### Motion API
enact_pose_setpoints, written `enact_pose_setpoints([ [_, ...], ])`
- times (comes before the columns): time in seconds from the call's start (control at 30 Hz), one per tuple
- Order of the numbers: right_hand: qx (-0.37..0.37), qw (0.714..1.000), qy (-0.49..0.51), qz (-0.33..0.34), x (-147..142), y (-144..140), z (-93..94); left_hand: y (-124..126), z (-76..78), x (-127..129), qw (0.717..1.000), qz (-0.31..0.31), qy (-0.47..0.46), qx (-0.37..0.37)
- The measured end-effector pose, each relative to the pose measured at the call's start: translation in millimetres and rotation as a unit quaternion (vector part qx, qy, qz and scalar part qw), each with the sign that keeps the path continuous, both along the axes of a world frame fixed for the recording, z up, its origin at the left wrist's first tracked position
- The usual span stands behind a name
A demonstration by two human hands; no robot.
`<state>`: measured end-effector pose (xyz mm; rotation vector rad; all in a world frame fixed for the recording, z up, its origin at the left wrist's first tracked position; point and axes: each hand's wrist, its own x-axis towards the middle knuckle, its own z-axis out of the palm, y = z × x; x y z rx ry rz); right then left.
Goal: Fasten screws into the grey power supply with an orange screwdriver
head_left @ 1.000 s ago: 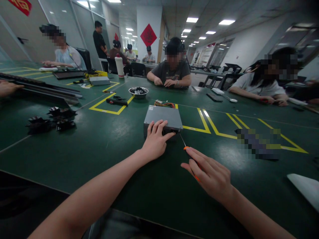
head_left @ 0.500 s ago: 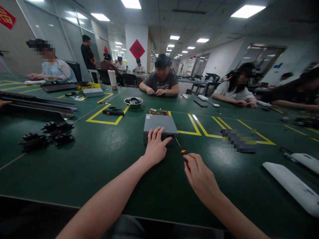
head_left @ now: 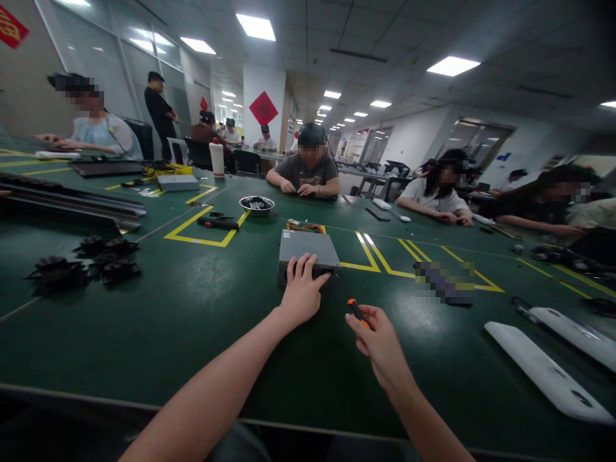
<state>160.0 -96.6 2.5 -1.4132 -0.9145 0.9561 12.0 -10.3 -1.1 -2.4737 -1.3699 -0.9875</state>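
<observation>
- Your left hand (head_left: 301, 292) lies flat, fingers spread, on the near edge of the grey metal box (head_left: 307, 252), pressing on it without closing round it.
- Your right hand (head_left: 378, 340) is closed round the orange-and-black screwdriver (head_left: 356, 310); only the handle end shows above your fingers.
- A second ago the screwdriver's shaft reached to the box's near right corner; now the tool is lifted clear of the box and well short of it.
- The box sits on the green surface (head_left: 202, 308), just inside the yellow floor-tape lines, with a bundle of coloured wires (head_left: 303, 226) at its far end.
- One steel bowl (head_left: 256, 205) stands beyond the box; it holds small dark parts, too small to count.
- Beside the bowl lies one black-handled tool (head_left: 219, 223).
- To your left sits a cluster of black finned parts (head_left: 84, 263), perhaps five.
- To your right lie two long white covers (head_left: 543, 372).
- Other people sit round the far side, their hands on the surface.
</observation>
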Motion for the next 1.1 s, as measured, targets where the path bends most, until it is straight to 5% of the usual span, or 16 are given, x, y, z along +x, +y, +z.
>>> enact_pose_setpoints([
  [0.23, -0.105, 0.962, 0.25, -0.01, -12, 3, 1.9, 1, 0.0, 0, 1.0, 0.007, -0.002, 0.005],
  [0.47, -0.164, 0.925, 0.339, 0.047, -8, 7, 7.7, 1, -0.3, 1, 1.0, 0.007, -0.001, 0.006],
  [0.7, -0.117, 0.93, 0.348, 0.022, -17, 8, 10.7, 1, 1.1, 0, 1.0, 0.007, 0.004, 0.004],
  [0.9, -0.179, 0.863, 0.469, 0.046, -17, 8, 21.3, 3, 0.2, 1, 1.0, 0.012, 0.0, -0.005],
  [1.1, -0.17, 0.897, 0.406, 0.03, -22, 10, 18.1, 3, 0.0, 1, 1.0, 0.012, 0.005, -0.003],
])
